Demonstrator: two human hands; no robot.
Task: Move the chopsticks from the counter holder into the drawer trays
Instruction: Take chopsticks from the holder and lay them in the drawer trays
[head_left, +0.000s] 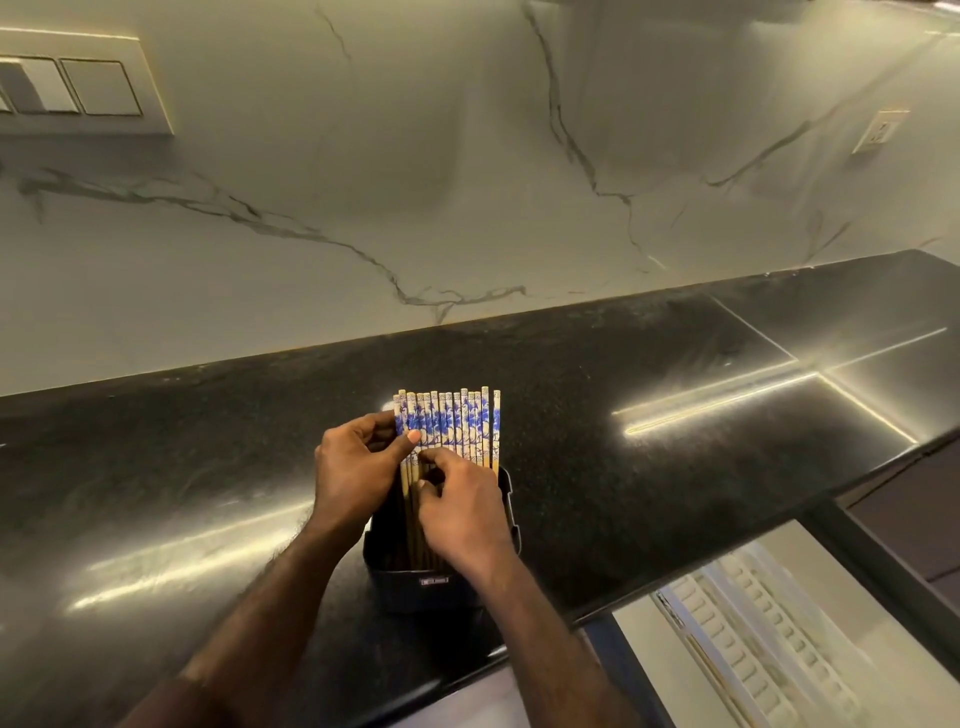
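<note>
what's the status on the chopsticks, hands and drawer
Left hand and right hand both pinching chopsticks. All upright in black holder on counter. Drawer open; nothing in the way.

Chopsticks (448, 426): upper ends white w/ blue floral print, lower shafts plain tan wood.
Holder (426, 590): dark navy/black, small white-edged label on near face.
Worktop (597, 415): black w/ fine pale speckle, bright light streaks at 3 and 8 o'clock of holder.
Backsplash (415, 182): off-white marble pattern, grey veins running diag.
Switch plate (78, 85), 10 o'clock: cream frame, white rockers.
Socket (880, 131), 2 o'clock: cream.
Drawer trays (753, 639), 4 o'clock: white, rows of small slots; drawer frame dark.
Sleeve (171, 706), 7 o'clock: dark brown.
</note>
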